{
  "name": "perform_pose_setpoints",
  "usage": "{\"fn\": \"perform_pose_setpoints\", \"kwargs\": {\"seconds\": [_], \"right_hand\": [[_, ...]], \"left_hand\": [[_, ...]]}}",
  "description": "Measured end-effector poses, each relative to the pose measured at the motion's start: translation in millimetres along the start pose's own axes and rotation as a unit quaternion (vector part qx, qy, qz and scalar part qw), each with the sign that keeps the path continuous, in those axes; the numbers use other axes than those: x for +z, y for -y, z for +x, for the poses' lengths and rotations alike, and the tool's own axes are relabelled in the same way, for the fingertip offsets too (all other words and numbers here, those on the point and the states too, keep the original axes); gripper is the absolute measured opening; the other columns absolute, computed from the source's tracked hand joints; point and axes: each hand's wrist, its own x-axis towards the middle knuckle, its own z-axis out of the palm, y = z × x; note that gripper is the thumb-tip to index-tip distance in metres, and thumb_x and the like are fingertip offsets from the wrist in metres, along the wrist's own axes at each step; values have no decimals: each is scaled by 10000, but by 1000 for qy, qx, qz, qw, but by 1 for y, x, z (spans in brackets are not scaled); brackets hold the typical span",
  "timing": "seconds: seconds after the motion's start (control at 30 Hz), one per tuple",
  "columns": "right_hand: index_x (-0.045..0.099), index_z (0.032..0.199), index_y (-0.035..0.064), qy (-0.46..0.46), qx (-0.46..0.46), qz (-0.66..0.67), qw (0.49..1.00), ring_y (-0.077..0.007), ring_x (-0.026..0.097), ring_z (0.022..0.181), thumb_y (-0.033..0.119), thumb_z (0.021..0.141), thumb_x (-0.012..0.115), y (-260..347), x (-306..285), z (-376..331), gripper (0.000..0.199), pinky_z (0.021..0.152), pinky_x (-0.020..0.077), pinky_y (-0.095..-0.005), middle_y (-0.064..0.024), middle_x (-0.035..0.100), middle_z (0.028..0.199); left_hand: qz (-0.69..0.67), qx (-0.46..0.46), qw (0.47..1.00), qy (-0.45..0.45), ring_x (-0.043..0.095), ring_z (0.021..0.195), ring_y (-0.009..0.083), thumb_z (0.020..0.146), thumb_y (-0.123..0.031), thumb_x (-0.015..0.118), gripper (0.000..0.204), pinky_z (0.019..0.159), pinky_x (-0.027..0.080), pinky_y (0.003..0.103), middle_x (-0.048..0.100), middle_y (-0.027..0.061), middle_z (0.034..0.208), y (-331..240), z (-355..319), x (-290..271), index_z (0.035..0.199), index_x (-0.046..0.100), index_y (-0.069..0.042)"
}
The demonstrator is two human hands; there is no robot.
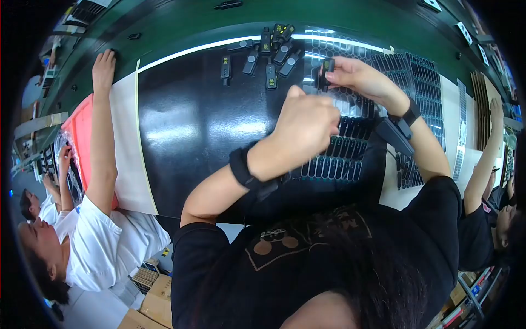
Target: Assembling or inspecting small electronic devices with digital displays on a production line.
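Observation:
Between the thumb and fingers of my right hand (356, 77) is a small black device (328, 67), held upright above the mat. My left hand (307, 122) is closed, slightly smeared by motion, just below and left of the device. Whatever its fingertips pinch is hidden. Beneath both hands lie sheets of dark oblong stickers (335, 164) with clear outlines. Left of my right hand, several similar black devices (270, 75) sit loosely grouped; some show yellow digits, others a round grey button. One device (225, 70) lies apart at the group's left.
A glossy black mat (186, 126) covers the work surface, with a green conveyor belt (181, 27) along its far side. At left, a person's hand (103, 68) reaches onto the belt beside a pink bin (83, 140). Another person's arm (487, 148) reaches in at right. More sticker sheets (424, 79) lie to the right.

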Motion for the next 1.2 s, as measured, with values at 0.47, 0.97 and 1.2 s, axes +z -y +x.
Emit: {"fn": "perform_pose_setpoints", "kwargs": {"seconds": [0.47,0.97,1.2], "right_hand": [[522,918,-43,-265,-339,-160,888,-116,558,737,-94,639,617,94,92,-46,299,641,456,-192,-82,569,810],[529,889,-84,-301,-370,-241,845,-153,561,789,-127,601,641,103,104,-45,312,715,470,-248,-121,574,855],[530,894,-83,-331,-309,-246,857,-150,561,787,-126,604,640,109,110,-52,313,715,465,-244,-117,576,859]], "left_hand": [[-434,-68,840,-319,457,668,84,676,-9,601,432,619,350,177,516,17,697,-34,-12,-101,1075,445,44],[-473,66,828,-294,441,626,63,701,-2,588,466,555,335,165,506,9,673,-11,-2,-86,1120,386,31],[-470,137,821,-293,423,591,49,702,19,581,466,526,320,158,493,1,645,-10,2,-76,1119,373,30]]}}
